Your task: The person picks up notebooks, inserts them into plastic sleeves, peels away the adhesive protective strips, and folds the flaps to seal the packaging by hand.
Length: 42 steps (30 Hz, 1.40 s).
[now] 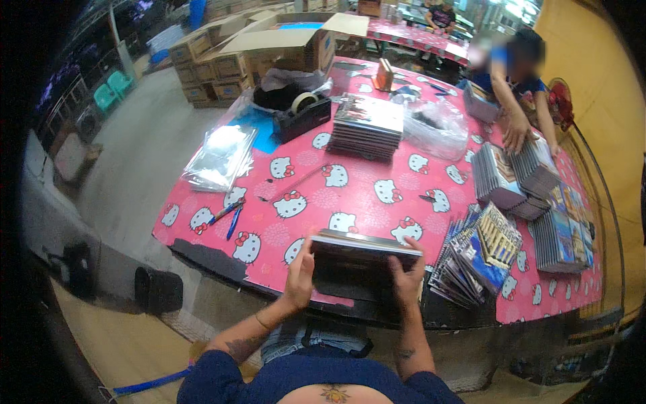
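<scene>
A dark-covered notebook (355, 271) is held up on its edge at the table's near side, its pale page edges showing along the top. My left hand (300, 277) grips its left end, and my right hand (408, 277) clasps the right end with the thumb on the near face. Just right of my right hand lies a fanned pile of spiral notebooks (481, 252) with blue and yellow covers. Beyond my hands stands a neat stack of notebooks (368, 124). Two pens (233, 223) lie to the left of my left hand.
The pink patterned table (323, 195) carries a tape dispenser (304, 114), clear plastic sleeves (221, 158) and crumpled plastic (437, 131). Across the right side, a co-worker's hand (518, 133) rests on stacked notebooks (535, 168). Cardboard boxes (286, 57) stand behind.
</scene>
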Motion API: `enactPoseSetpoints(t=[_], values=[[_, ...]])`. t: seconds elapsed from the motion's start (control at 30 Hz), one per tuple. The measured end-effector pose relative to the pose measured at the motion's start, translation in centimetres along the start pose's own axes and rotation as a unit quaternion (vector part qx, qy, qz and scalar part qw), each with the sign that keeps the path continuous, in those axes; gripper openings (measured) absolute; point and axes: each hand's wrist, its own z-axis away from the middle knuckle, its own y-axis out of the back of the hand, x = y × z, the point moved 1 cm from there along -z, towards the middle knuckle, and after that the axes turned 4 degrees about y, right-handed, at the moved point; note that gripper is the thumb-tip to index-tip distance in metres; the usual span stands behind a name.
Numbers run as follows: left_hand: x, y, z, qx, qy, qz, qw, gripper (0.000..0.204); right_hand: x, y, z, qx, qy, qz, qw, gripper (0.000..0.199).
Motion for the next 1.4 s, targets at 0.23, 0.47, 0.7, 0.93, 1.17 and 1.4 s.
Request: enactPoseSetpoints(t=[0.23, 0.47, 0.7, 0.93, 1.17, 1.4], values=[[-7.3, 3.6, -21.5, 0.123, -0.209, -0.505, 0.829, 0.041, 0.8, 1.9, -1.2, -0.034, 0.068, -0.089, 0.993, 0.037], [-0.7, 2.2, -18.0, 0.094, -0.205, -0.344, 0.911, 0.030, -7.8, 0.1, -0.5, 0.113, 0.274, 0.163, 0.941, 0.041], [8.3, 3.7, -3.0, 0.008, -0.121, -0.227, 0.966, 0.019, -9.5, -9.4, -2.6, -0.150, 0.326, 0.379, 0.853, 0.021], [7.0, 3.4, -2.2, 0.028, -0.146, -0.251, 0.957, 0.021, -7.3, -9.6, -3.5, -0.162, 0.299, 0.389, 0.856, 0.013], [5.8, 3.5, -2.9, 0.015, -0.168, -0.247, 0.954, 0.020, -7.2, -9.6, -3.6, -0.175, 0.303, 0.390, 0.852, 0.013], [6.2, 3.7, -4.2, 0.003, -0.160, -0.319, 0.934, 0.016, -8.0, -9.7, -3.7, -0.194, 0.286, 0.371, 0.862, 0.012]])
